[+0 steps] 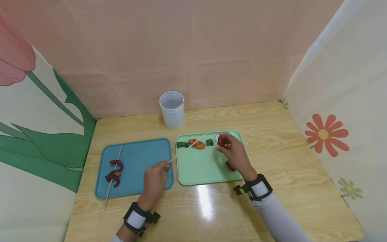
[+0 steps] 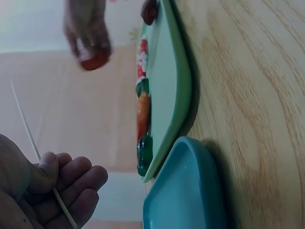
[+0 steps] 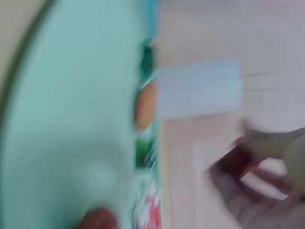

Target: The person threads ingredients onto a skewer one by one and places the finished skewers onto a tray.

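My left hand point(image 1: 154, 179) pinches a thin wooden skewer point(image 1: 187, 148), which slants up to the right over the green tray point(image 1: 199, 173). Above that tray's right side, my right hand point(image 1: 237, 156) holds a dark red food-like piece point(image 3: 236, 162) between thumb and fingers, clear of the skewer. Along the tray's back edge lie a dark green piece point(image 1: 182, 144), an orange-red piece point(image 1: 198, 144), a smaller green piece point(image 1: 209, 142) and a red-and-white piece point(image 3: 147, 210). Another dark red piece point(image 1: 230, 166) rests below my right hand, partly hidden.
On the left, a blue tray point(image 1: 140, 158) bears a second skewer point(image 1: 120, 154) with dark red curled pieces point(image 1: 113, 175) on it; its lower end sticks out past the tray's front rim. A white cup point(image 1: 173, 116) stands at the table's back, near the pinkish backdrop.
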Available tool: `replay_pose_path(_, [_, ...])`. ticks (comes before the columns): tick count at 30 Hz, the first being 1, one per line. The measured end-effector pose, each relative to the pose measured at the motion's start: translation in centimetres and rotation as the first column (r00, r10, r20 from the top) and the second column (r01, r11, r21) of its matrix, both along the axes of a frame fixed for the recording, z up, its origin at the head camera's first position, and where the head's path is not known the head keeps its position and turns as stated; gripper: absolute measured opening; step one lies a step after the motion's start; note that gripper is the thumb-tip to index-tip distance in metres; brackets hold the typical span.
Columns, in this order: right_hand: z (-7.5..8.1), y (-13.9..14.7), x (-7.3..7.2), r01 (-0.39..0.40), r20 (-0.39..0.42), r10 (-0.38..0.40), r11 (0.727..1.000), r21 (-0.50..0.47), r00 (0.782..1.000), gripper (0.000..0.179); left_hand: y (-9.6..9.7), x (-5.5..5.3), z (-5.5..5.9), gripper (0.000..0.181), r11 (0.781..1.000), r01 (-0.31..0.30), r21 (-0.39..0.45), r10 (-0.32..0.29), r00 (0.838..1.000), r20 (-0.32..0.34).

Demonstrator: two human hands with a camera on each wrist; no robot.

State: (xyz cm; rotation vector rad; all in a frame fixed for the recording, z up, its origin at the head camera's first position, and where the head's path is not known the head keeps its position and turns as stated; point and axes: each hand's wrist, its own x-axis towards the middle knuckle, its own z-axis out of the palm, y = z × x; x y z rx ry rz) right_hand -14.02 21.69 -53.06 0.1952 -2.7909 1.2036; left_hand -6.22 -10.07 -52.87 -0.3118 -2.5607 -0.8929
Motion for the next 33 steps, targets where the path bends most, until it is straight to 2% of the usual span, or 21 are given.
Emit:
replay_pose_path(1, [0.6, -0.1, -0.1, -0.016, 0.010, 0.017, 0.994, -0.107, 1.000, 0.055, 0.1, 0.0, -0.1, 0.010, 1.000, 0.007, 0.003, -0.007, 1.000, -0.012])
replay_pose_path(3, [1.8, -0.5, -0.2, -0.027, 0.029, 0.037, 0.955, -0.295, 0.999, 0.056, 0.2, -0.1, -0.1, 0.011, 1.000, 0.017, 0.003, -0.016, 1.000, -0.025])
replay_pose_path(6, [3.7, -1.0, -0.2, -0.033, 0.052, 0.070, 0.854, -0.519, 0.996, 0.053, 0.5, -0.2, -0.2, 0.010, 1.000, 0.018, -0.004, -0.019, 1.000, -0.025])
replay_pose_path(7, [4.2, -1.3, -0.2, -0.036, 0.054, 0.082, 0.816, -0.576, 0.995, 0.053, 0.6, -0.2, -0.1, 0.009, 1.000, 0.017, -0.005, -0.017, 1.000, -0.024])
replay_pose_path(10, [5.4, -1.8, -0.2, -0.044, 0.046, 0.102, 0.733, -0.679, 0.994, 0.054, 0.9, -0.2, -0.1, 0.005, 1.000, 0.006, -0.013, -0.006, 1.000, -0.025])
replay_pose_path(12, [6.0, -2.2, -0.1, -0.056, 0.027, 0.105, 0.710, -0.702, 0.994, 0.055, 1.0, -0.1, -0.1, 0.004, 1.000, 0.007, -0.008, -0.008, 1.000, -0.028])
replay_pose_path(20, [6.7, -3.7, 0.2, -0.103, -0.032, 0.117, 0.672, -0.733, 0.993, 0.057, 1.6, -0.2, -0.4, 0.005, 1.000, 0.018, -0.007, -0.018, 0.999, -0.039])
replay_pose_path(27, [6.4, -4.5, 0.3, -0.110, -0.097, 0.057, 0.685, -0.720, 0.994, 0.057, 2.0, 0.0, -0.3, 0.005, 0.999, 0.028, 0.023, -0.028, 0.999, -0.016])
replay_pose_path(33, [6.2, -5.1, 0.3, -0.148, -0.208, -0.006, 0.686, -0.713, 0.978, 0.057, 2.4, 0.3, -0.3, 0.007, 0.997, 0.053, 0.048, -0.054, 0.999, 0.004])
